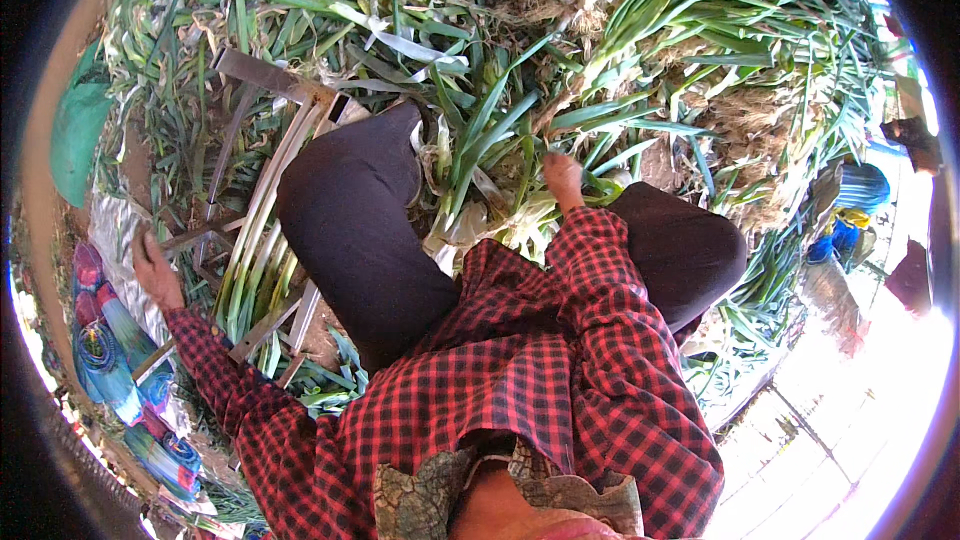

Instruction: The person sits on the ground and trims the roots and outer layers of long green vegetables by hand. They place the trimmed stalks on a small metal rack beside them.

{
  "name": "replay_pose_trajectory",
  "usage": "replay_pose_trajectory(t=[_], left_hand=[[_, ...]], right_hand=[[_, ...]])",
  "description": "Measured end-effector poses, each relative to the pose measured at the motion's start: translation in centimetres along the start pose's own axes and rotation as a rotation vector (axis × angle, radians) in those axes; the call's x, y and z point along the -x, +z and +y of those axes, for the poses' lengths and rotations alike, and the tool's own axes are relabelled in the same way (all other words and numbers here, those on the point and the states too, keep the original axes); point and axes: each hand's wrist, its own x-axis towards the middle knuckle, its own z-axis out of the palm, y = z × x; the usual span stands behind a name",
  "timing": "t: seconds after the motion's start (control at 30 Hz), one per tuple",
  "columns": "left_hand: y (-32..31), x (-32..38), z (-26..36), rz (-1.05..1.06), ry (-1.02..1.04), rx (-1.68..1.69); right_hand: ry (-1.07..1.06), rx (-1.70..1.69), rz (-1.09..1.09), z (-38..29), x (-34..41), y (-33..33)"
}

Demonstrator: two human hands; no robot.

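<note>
My left hand (154,270) is stretched out to the far left with nothing visible in it, beside a metal frame (262,75). Several trimmed leek or green onion stalks (262,217) lie lengthwise in that frame, beside my knee. Between my knees, my right hand (562,176) has its fingers curled at a green onion plant (536,142); whether it grips the plant is hard to tell. Loose green leaves (480,135) and pale peeled husks (532,221) lie around that hand.
A big heap of green onions (720,7) with roots (757,120) spreads ahead and to the right. At the left lie a green plastic item (79,135) and patterned cloth (112,345). Blue and yellow bundles (847,221) sit at the right, near a brightly lit tiled floor (810,427).
</note>
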Motion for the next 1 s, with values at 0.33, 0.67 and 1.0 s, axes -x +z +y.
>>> replay_pose_trajectory(t=[0.33,0.67,1.0], left_hand=[[5.4,-0.4,36.5,-0.326,0.56,0.023],[21.8,0.5,54.3,-0.968,0.956,0.021],[35.6,10.4,53.4,-0.878,0.606,0.177]], right_hand=[[-0.049,-0.448,0.362,7.3,-14.6,-1.7],[0.41,-1.14,0.591,-9.3,-7.1,-5.2],[0.205,-1.271,0.382,-14.3,3.2,-5.7]])
